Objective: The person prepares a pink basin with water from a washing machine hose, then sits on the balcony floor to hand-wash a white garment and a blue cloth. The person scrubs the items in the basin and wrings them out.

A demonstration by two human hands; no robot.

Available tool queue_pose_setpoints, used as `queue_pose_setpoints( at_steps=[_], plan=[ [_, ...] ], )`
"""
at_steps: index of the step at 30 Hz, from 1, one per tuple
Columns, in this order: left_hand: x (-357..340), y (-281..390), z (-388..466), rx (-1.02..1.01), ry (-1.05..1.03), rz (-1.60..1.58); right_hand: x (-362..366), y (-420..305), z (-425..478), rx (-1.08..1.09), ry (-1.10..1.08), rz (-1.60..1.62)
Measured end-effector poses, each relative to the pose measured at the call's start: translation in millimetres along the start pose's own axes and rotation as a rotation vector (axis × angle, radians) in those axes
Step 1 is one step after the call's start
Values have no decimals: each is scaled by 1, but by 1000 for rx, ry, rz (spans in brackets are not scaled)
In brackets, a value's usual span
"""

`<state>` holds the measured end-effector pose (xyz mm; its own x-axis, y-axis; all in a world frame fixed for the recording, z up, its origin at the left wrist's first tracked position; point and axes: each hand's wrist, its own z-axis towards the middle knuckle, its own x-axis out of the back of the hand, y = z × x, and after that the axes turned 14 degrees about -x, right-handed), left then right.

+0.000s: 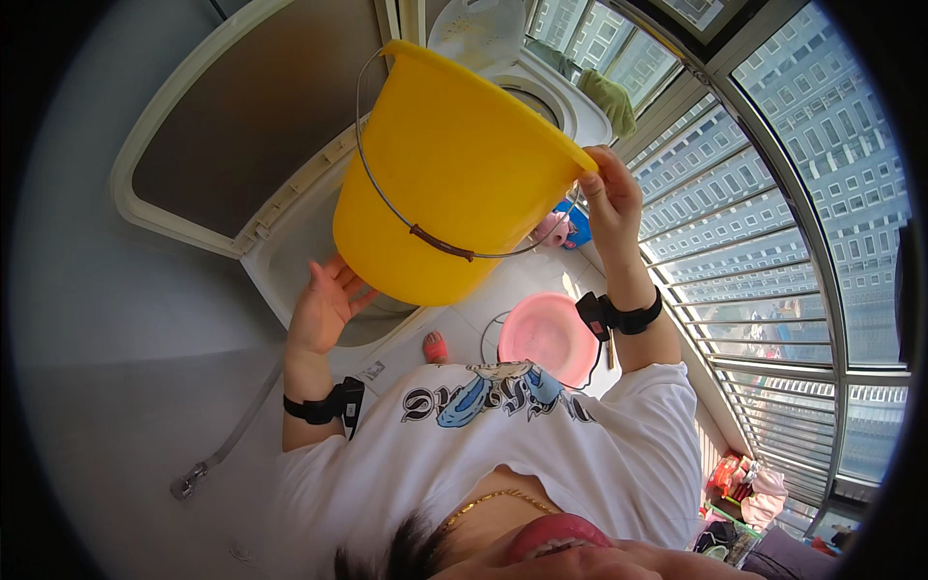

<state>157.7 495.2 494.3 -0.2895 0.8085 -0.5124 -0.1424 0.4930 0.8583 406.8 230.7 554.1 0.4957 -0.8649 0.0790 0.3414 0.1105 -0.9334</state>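
Note:
A large yellow plastic bucket (442,181) hangs tilted in the air before me, its opening turned up and away. My right hand (612,188) grips its rim at the right. Below its base at the left, my left hand (326,308) has its palm up and its fingers spread against the bucket; some fingertips are hidden. The wire handle with a brown grip (441,243) droops across the near side. Beneath the bucket stands a white twin-tub washing machine (268,290), with its dark lid (254,109) raised. The bucket's inside is hidden.
A pink basin (544,337) sits on the tiled floor, near a red slipper (435,348). A grey hose (246,417) runs along the left. Green cloth (609,101) lies by the barred window (732,239). A pink object (554,228) and a blue package (578,226) are behind the bucket.

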Motion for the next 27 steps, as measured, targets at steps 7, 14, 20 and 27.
queue_pose_setpoints(
  at_steps=[7, 14, 20, 27],
  plan=[
    [8, -49, -91, -56, 313, -144, -16, -48, -73, 600, -393, -390],
    [-47, -89, -185, -391, 272, 113, 4, -73, -168, 798, -514, -405],
    [-62, -124, -275, -391, 341, 295, 3, -83, -212, 817, -703, -385],
    [-65, -161, -359, -295, 395, 426, -22, -56, -254, 718, -927, -331]
  ],
)
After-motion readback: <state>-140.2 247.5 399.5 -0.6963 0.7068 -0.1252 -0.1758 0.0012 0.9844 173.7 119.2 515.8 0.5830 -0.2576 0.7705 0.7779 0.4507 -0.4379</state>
